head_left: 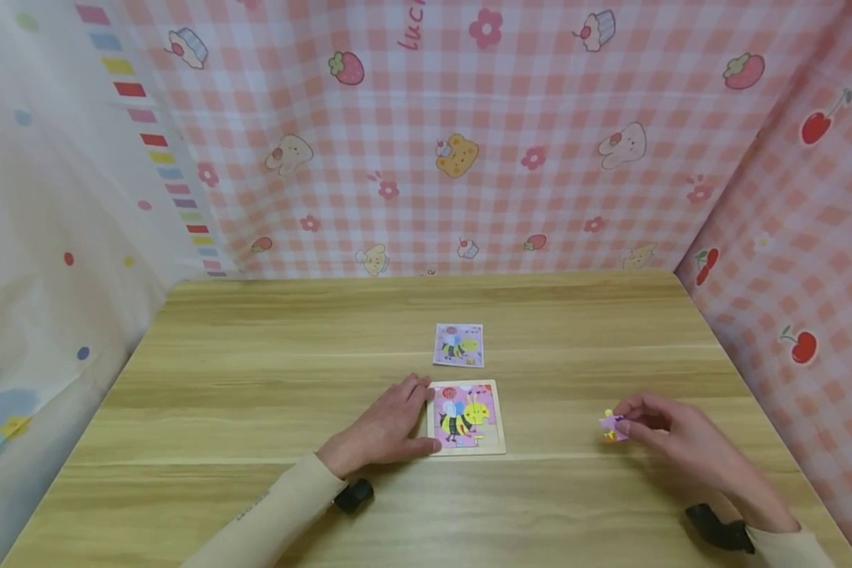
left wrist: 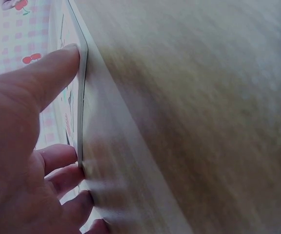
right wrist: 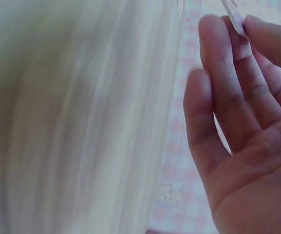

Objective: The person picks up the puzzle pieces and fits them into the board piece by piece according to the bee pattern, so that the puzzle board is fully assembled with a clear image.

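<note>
A square wooden jigsaw puzzle (head_left: 467, 418) with a bee picture lies on the table, bare wood showing at its lower right. My left hand (head_left: 386, 422) rests at its left side, thumb on the lower left corner and fingertips at the upper left edge. In the left wrist view, the thumb (left wrist: 57, 68) lies across the pale rim of the board. Off to the right, my right hand (head_left: 670, 434) pinches a pink and yellow puzzle piece (head_left: 612, 426) between thumb and fingers. The right wrist view shows this piece (right wrist: 235, 20) edge-on at the fingertips.
A small square picture card (head_left: 458, 345) with the same bee lies just behind the puzzle. The wood-grain table (head_left: 255, 347) meets a pink checked curtain (head_left: 412, 197) at the back, with more curtains at both sides.
</note>
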{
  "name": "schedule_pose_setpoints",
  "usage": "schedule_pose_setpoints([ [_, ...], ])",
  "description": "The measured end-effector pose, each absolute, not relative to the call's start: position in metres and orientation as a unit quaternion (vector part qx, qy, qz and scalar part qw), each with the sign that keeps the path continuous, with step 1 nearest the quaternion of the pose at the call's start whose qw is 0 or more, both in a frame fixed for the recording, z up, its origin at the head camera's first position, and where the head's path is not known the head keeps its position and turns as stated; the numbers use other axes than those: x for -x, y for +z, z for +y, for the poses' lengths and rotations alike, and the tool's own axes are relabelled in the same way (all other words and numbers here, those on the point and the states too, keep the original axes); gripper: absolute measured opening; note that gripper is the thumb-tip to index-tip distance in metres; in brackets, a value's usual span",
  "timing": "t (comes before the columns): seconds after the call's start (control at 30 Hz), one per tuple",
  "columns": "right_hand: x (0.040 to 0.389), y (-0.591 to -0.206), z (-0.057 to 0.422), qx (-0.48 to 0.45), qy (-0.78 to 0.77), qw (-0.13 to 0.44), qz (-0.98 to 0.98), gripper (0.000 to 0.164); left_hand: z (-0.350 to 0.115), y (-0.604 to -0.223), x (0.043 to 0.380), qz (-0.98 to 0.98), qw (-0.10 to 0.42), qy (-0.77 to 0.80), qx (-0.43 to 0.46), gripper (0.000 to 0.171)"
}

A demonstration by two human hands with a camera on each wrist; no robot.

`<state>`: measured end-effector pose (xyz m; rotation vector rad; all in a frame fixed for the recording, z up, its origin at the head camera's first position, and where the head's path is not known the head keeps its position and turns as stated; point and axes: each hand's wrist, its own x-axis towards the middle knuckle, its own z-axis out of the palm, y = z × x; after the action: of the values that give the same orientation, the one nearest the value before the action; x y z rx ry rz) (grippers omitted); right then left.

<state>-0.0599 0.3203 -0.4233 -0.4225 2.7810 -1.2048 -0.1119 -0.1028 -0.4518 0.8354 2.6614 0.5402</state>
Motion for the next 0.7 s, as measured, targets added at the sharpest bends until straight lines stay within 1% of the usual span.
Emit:
schedule_pose_setpoints([
  [0.2,0.065,-0.421,0.303,0.159,-0.408,0.000,0.899,0.007,-0.101,-0.451,0.112,0.925,0.152,0.190,-0.291,0.077],
  [0.3,0.068,-0.421,0.293,0.168,-0.418,-0.010,0.892,0.008,-0.101,-0.452,0.113,0.926,0.151,0.190,-0.290,0.077],
  [0.57,0.074,-0.417,0.266,0.178,-0.451,0.008,0.875,0.008,-0.101,-0.453,0.113,0.927,0.156,0.201,-0.275,0.078],
  [0.7,0.077,-0.417,0.253,0.175,-0.438,0.017,0.882,0.007,-0.102,-0.451,0.112,0.928,0.153,0.203,-0.272,0.078],
])
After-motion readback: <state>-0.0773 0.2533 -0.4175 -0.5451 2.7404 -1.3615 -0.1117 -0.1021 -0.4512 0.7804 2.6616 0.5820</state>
